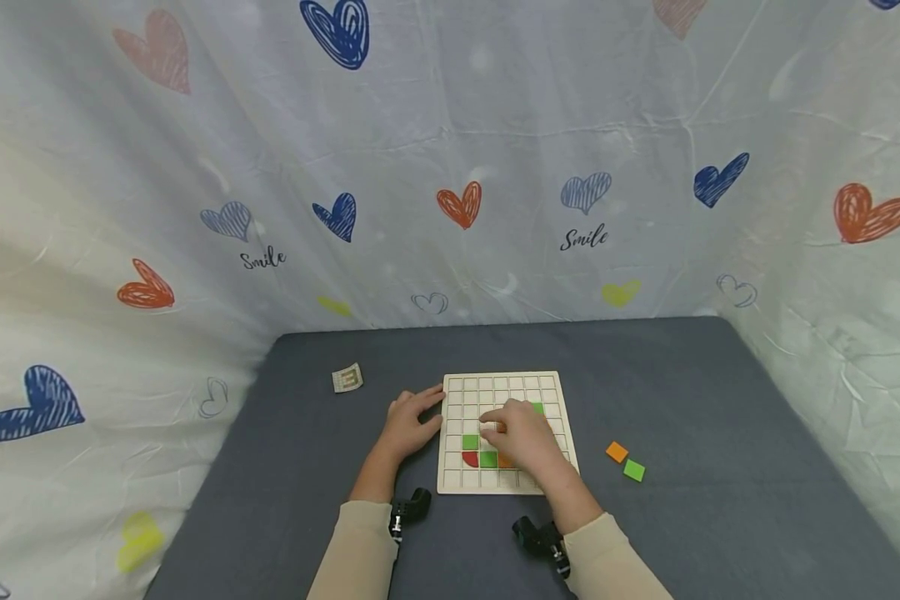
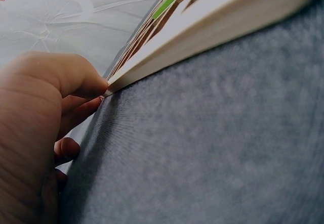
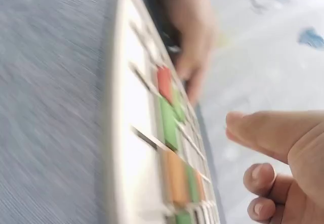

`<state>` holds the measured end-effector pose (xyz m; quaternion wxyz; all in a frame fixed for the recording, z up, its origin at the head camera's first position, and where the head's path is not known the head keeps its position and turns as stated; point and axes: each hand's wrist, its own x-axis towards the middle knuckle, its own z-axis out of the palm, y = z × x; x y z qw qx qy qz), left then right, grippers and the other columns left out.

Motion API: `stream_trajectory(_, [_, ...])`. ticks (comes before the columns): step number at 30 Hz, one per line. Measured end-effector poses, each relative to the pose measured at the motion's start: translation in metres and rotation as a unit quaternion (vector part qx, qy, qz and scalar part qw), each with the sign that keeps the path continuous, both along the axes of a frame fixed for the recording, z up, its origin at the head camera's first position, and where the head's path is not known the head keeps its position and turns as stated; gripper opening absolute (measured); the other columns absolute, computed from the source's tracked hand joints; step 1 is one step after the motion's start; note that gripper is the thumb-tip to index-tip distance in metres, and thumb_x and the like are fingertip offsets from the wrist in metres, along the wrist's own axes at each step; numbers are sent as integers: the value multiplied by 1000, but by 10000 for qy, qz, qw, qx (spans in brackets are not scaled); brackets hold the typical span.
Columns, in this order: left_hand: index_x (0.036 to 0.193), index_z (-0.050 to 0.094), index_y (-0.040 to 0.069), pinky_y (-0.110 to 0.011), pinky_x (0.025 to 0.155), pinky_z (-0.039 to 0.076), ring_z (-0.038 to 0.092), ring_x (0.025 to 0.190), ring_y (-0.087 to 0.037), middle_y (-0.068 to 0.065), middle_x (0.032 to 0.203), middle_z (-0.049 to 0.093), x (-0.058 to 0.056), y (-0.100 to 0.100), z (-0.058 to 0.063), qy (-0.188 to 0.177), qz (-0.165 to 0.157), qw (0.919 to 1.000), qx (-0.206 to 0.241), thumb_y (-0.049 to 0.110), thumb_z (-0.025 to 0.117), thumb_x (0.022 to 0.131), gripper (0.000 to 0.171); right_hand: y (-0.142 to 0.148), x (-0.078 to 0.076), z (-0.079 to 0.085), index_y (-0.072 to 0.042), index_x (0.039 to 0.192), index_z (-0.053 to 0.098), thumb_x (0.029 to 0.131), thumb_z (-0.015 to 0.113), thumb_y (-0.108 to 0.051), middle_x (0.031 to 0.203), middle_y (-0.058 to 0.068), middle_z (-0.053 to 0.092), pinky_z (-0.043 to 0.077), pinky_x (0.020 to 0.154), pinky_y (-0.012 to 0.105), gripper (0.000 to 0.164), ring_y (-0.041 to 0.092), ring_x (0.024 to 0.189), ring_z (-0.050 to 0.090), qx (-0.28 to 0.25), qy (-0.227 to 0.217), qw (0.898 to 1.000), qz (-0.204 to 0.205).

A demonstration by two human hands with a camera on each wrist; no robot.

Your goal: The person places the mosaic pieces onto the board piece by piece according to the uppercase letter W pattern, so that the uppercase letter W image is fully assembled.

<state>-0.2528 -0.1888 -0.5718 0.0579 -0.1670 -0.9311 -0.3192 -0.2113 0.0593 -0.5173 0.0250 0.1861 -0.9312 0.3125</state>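
Observation:
A pale wooden grid board (image 1: pixel 498 385) lies flat on the grey table. My left hand (image 1: pixel 407 427) touches its left edge with thumb and index finger; in the left wrist view the thumb (image 2: pixel 86 75) presses that edge. Over the middle of the board hovers my right hand (image 1: pixel 527 435), thumb and index finger apart, with no piece visible between them. Set in the squares are a red rounded piece (image 1: pixel 470 459), green tiles (image 1: pixel 470 442) and an orange tile (image 1: pixel 505 461), partly covered by the right hand. Another green tile (image 1: pixel 537 408) shows beyond the knuckles.
To the right of the board lie a loose orange tile (image 1: pixel 617 452) and a green tile (image 1: pixel 633 471). A small printed paper (image 1: pixel 347 377) is at the back left. Behind the table hangs a white curtain (image 1: pixel 510 150) with hearts. Each wrist wears a black camera (image 1: pixel 412 507).

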Motion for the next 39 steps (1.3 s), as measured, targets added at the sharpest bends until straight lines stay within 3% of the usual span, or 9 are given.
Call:
stream_trajectory(9, [143, 63, 12, -48, 93, 33, 50, 102, -23, 1, 151, 54, -1, 0, -1, 37, 16, 9999, 92, 20, 65, 96, 48, 55, -11, 12, -12, 120, 79, 92, 78, -20, 77, -1, 48, 32, 61, 35, 29, 19, 68, 39, -693, -211, 9963, -470])
stream_trajectory(17, [143, 63, 11, -49, 93, 34, 51, 103, -23, 1, 151, 55, -1, 0, -1, 40, 27, 10000, 69, 21, 65, 96, 48, 106, -9, 18, -9, 120, 78, 92, 79, -18, 80, 0, 49, 37, 63, 37, 30, 20, 72, 42, -783, -208, 9925, -914])
stream_trajectory(26, [144, 63, 12, -49, 94, 34, 51, 106, -23, 2, 151, 54, -1, 1, -1, -22, 59, 10000, 47, 22, 65, 97, 48, 159, 0, 10, -5, 114, 78, 93, 77, -21, 83, 4, 50, 39, 64, 38, 27, 22, 74, 46, -518, -1068, 9853, -1231])
stream_trajectory(30, [144, 63, 12, -50, 95, 34, 52, 107, -24, 2, 151, 54, 0, 1, -1, -10, 66, 10000, 57, 21, 64, 97, 48, 174, 5, 7, -1, 111, 76, 90, 79, -19, 75, 6, 48, 38, 62, 37, 27, 22, 68, 44, -552, -1716, 9745, -1339])
stream_trajectory(33, [144, 63, 12, -49, 95, 34, 52, 106, -23, 2, 151, 55, 0, 1, -2, 8, 78, 10000, 54, 21, 64, 96, 48, 181, 9, 6, 0, 104, 75, 86, 82, -14, 80, 7, 59, 41, 66, 37, 24, 22, 72, 50, -601, -2140, 9646, -1420])
stream_trajectory(36, [143, 64, 12, -49, 94, 34, 51, 104, -23, 3, 151, 55, 0, 2, -2, 19, 93, 9999, 54, 21, 64, 96, 48, 184, 12, 6, 1, 95, 72, 81, 83, -9, 89, 7, 66, 45, 69, 37, 20, 22, 78, 56, -639, -2414, 9577, -1429])
stream_trajectory(39, [143, 64, 12, -49, 94, 34, 51, 103, -23, 2, 151, 55, 0, 2, -2, 38, 94, 9999, 80, 21, 64, 96, 48, 184, 13, 5, 1, 91, 72, 80, 82, -4, 87, 8, 68, 47, 67, 36, 16, 22, 76, 59, -707, -2539, 9540, -1428])
